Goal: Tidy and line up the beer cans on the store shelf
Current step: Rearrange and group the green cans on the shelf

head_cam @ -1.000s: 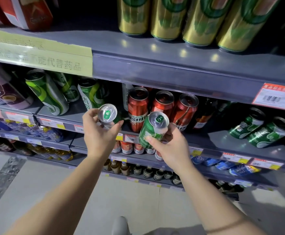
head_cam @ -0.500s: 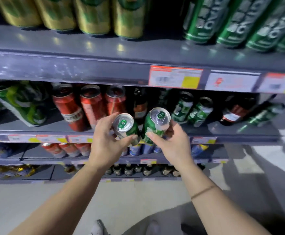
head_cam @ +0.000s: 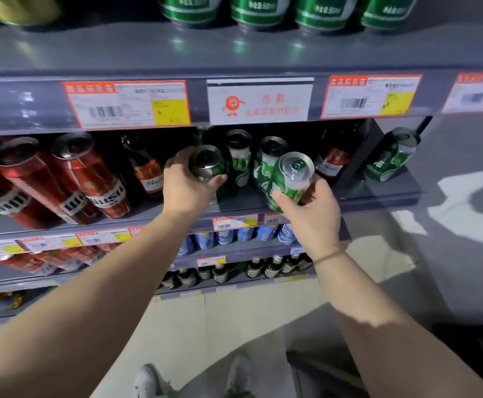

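My left hand (head_cam: 187,186) grips a green beer can (head_cam: 207,165) and holds it inside the middle shelf (head_cam: 378,193), just left of two standing green cans (head_cam: 239,156) (head_cam: 269,159). My right hand (head_cam: 310,216) grips another green can (head_cam: 290,179), tilted, at the shelf's front edge in front of those cans. A lone green can (head_cam: 391,156) stands at the shelf's right end.
Tall red cans (head_cam: 91,173) fill the left of the same shelf, with dark bottles (head_cam: 145,165) (head_cam: 331,162) beside the green cans. Green cans (head_cam: 260,10) line the shelf above. Price labels (head_cam: 128,104) hang on its edge. Blue cans (head_cam: 243,234) and bottles sit on lower shelves.
The view has shifted right along the shelf. Both hands carried their green cans rightward; the left one now reaches into the shelf beside the standing green cans.
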{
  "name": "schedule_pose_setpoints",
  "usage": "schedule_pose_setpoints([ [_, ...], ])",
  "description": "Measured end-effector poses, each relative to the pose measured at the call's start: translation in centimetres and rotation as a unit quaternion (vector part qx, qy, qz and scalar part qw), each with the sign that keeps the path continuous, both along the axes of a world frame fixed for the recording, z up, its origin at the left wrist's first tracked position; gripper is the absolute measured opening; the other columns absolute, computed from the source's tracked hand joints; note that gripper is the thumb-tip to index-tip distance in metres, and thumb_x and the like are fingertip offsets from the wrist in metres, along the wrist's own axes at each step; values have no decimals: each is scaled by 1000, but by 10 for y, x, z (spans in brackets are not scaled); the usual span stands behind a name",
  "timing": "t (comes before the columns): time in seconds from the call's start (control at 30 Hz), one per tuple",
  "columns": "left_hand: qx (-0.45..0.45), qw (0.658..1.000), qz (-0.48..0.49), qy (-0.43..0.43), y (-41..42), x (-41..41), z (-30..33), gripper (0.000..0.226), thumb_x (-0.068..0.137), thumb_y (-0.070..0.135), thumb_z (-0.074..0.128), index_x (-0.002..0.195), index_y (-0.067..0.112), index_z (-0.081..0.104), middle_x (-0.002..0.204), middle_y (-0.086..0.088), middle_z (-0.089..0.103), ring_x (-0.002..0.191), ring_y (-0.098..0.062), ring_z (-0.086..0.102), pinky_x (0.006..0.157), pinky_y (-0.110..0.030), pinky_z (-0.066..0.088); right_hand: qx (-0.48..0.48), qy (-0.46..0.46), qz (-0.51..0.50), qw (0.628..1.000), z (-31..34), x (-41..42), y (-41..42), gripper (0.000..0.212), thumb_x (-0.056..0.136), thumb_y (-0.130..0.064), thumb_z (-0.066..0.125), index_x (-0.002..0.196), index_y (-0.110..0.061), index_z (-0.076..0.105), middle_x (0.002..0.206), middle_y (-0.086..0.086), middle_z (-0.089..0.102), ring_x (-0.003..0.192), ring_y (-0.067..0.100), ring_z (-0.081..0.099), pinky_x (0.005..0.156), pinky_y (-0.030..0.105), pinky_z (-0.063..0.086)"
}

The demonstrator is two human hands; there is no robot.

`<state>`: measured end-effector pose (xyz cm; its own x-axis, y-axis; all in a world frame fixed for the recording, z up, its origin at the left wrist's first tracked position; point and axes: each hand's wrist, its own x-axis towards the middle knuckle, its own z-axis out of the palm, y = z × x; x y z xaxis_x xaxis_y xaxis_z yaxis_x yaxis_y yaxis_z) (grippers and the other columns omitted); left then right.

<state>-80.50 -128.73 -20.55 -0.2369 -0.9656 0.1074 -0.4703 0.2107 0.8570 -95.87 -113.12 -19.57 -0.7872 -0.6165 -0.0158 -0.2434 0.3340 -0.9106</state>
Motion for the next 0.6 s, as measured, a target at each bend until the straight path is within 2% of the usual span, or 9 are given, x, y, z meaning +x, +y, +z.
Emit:
schedule_pose_setpoints([
  [0.07,-14,1000,4,-7,-4,-4,-3,77,56,49,82,123,19,57,89,-1,67,99,-26,63,90,-40,52,16,6,14,1000,-5,-6,-10,45,69,-39,81,105,-23,60,96,-11,69,90,9,65,79,28,52],
  [0.17,-43,999,11,-9,-3,-8,-3,73,62,34,88,124,11,57,76,24,52,106,-28,58,94,-42,48,42,11,22,999,-12,-14,-25,42,70,-41,80,97,-18,58,95,-6,68,89,14,64,75,29,49],
  [0.27,-58,998,9,-13,-1,-11,-4,70,64,30,88,122,7,57,78,30,47,108,-28,57,93,-41,48,61,21,24,998,-16,-22,-38,44,71,-44,79,97,-16,58,97,-2,68,89,18,63,75,28,45],
  [0.3,-54,998,12,-16,-2,-11,-5,70,63,32,88,122,8,58,79,27,52,108,-27,57,93,-41,49,67,23,25,997,-18,-24,-42,44,71,-44,79,97,-15,58,99,-1,68,90,19,63,75,27,44],
  [0.37,-41,999,16,-15,-2,-12,-7,73,62,36,88,123,10,57,95,7,63,109,-26,56,95,-38,48,77,24,27,996,-18,-28,-49,45,73,-44,78,96,-13,56,101,1,67,92,21,61,76,27,42],
  [0.43,-21,999,20,-17,-1,-14,-5,74,63,35,88,126,12,55,114,-7,59,113,-22,52,99,-23,40,90,25,21,995,-16,-29,-56,46,74,-43,78,97,-12,55,103,4,65,92,22,59,76,29,42],
  [0.5,-6,1000,15,-17,2,-18,-1,73,66,31,87,128,13,53,122,-9,53,113,-19,49,90,-11,32,95,22,5,995,-15,-30,-64,50,74,-43,79,103,-9,57,106,7,65,96,25,59,79,31,45],
  [0.6,18,1000,13,-17,4,-28,1,73,67,31,86,130,17,52,128,-9,49,111,-19,50,83,-8,29,94,7,-5,996,-14,-28,-72,56,74,-44,79,110,-7,58,109,8,65,100,27,61,81,32,47],
])
